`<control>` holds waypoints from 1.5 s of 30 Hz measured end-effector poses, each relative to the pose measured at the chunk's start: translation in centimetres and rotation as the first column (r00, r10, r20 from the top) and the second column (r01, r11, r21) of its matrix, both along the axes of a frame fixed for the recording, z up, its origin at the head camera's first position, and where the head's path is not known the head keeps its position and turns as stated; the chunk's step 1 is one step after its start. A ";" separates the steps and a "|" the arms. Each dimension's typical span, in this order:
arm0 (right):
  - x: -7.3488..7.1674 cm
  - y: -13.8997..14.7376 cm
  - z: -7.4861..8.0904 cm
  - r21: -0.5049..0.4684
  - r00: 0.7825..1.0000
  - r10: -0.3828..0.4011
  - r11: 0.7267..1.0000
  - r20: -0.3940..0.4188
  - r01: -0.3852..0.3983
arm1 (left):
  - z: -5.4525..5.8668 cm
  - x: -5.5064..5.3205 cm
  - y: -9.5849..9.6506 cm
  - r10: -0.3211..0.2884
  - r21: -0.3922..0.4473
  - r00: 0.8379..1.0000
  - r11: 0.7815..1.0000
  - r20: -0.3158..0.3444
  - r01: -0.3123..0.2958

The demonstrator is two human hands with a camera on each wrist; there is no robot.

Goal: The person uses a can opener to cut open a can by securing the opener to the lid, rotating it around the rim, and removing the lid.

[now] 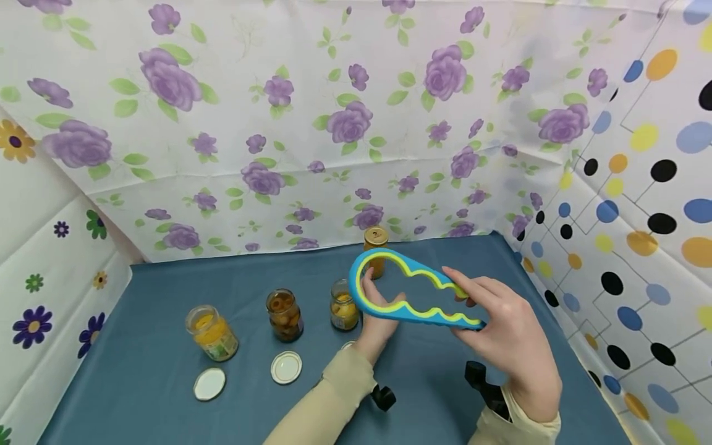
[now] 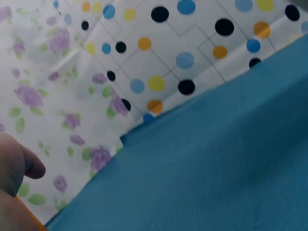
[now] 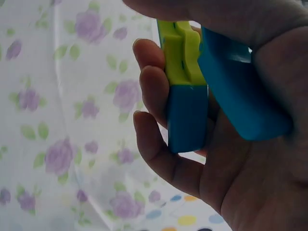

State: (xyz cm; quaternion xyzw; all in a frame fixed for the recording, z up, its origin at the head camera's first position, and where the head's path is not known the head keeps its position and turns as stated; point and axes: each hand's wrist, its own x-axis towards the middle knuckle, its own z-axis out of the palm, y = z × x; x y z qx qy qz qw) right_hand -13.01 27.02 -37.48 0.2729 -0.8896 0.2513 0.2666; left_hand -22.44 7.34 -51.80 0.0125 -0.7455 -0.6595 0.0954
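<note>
My right hand (image 1: 508, 321) grips the handle ends of a blue and yellow-green jar opener (image 1: 364, 303), holding it above the table. In the right wrist view, the fingers curl around the two blue handles (image 3: 187, 118). My left hand (image 1: 378, 315) reaches toward a gold-lidded jar (image 1: 376, 236) at the back. Its thumb and fingers are spread; the opener's loop crosses in front, so contact with the jar is unclear. The left wrist view shows only part of that hand (image 2: 14, 168), with an orange edge below it.
Three lidless jars stand to the left: one with yellow contents (image 1: 214, 337), one with brown contents (image 1: 285, 316), one with yellowish pieces (image 1: 343, 309). Lids (image 1: 209, 384) (image 1: 286, 368) lie before them, another partly behind the left sleeve. Patterned sheets (image 1: 311, 123) bound the blue table (image 1: 150, 346).
</note>
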 end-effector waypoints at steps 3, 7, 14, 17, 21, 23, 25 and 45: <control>-0.3 1.3 -0.2 0.009 0.997 -0.072 0.997 0.007 0.072 | -0.1 -1.0 0.5 0.045 0.035 0.995 0.998 -0.090 -0.042; -0.6 2.8 -0.5 0.018 0.989 -0.148 0.989 0.014 0.147 | -0.4 -2.6 1.2 0.101 0.046 0.990 0.994 -0.098 -0.097; -0.8 4.2 -0.8 0.009 0.980 -0.197 0.980 0.035 0.197 | 0.3 -5.1 2.0 0.148 0.118 0.989 0.982 0.025 -0.150; -0.6 4.4 -0.8 -0.009 0.976 -0.217 0.976 0.033 0.218 | 0.3 -6.2 1.8 0.189 0.098 0.978 0.975 0.087 -0.197; -0.3 4.7 -0.7 -0.030 0.969 -0.246 0.969 0.024 0.247 | -0.4 -7.0 1.6 0.208 0.034 0.972 0.976 0.108 -0.213; -0.1 4.9 -0.6 -0.032 0.966 -0.258 0.965 0.021 0.259 | -0.7 -7.1 1.7 0.214 0.001 0.971 0.976 0.108 -0.216; 0.0 5.1 -0.6 -0.030 0.964 -0.266 0.963 0.021 0.267 | -0.8 -7.1 1.8 0.223 -0.030 0.969 0.975 0.109 -0.221; 0.0 4.9 -0.6 -0.007 0.968 -0.251 0.968 0.022 0.251 | -1.0 -7.1 2.1 0.175 0.024 0.978 0.984 0.117 -0.179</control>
